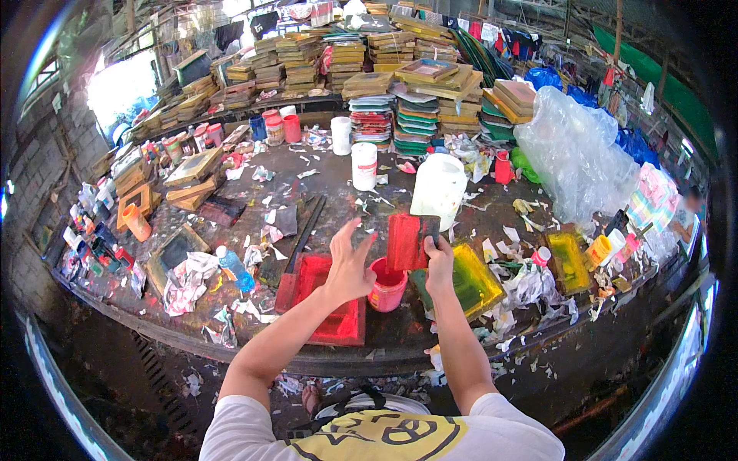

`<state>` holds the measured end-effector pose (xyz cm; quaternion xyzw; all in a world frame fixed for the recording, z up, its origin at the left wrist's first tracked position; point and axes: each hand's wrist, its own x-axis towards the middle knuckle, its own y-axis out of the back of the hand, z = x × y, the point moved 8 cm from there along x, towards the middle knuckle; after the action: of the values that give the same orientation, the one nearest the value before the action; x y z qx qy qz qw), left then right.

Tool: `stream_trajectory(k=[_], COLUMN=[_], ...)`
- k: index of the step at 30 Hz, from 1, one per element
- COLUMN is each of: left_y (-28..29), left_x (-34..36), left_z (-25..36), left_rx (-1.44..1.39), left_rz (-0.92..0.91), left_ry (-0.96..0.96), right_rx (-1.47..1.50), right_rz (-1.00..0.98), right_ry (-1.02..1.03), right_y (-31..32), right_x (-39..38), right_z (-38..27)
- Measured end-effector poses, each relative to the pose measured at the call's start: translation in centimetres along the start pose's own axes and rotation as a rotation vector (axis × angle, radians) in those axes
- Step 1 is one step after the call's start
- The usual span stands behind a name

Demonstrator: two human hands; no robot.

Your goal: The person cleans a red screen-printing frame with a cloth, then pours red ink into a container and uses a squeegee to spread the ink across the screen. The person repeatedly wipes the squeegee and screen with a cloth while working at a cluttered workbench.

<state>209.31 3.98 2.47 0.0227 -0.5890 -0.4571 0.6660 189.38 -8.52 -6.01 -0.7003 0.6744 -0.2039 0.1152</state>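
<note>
White shirt (511, 432) lies nearest; right fingers (443, 249) clamp red scraper (402, 242) over red bucket's (388, 296) rim; left fingers (344, 236) spread apart, left of scraper.

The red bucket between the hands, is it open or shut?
Open: no lid covers the red bucket, and its inside shows.

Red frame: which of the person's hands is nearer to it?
Left. The left hand is over the red frame, toward its right side; the right hand is farther right, past the red pot.
</note>
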Motion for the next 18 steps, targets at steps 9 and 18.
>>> stream_trajectory(k=[9,18], left_y=[-2.3,-5.7], left_x=[4.3,-3.4], left_z=[0.3,2.5], left_rx=[0.148,0.246], left_rz=[-0.067,-0.505], left_ry=[0.069,0.076], right_rx=[-0.046,0.115], right_rz=[0.016,0.074], right_ry=[0.042,0.062], right_y=[-1.5,1.2], right_x=[-1.4,-0.4], right_z=[-1.1,-1.1])
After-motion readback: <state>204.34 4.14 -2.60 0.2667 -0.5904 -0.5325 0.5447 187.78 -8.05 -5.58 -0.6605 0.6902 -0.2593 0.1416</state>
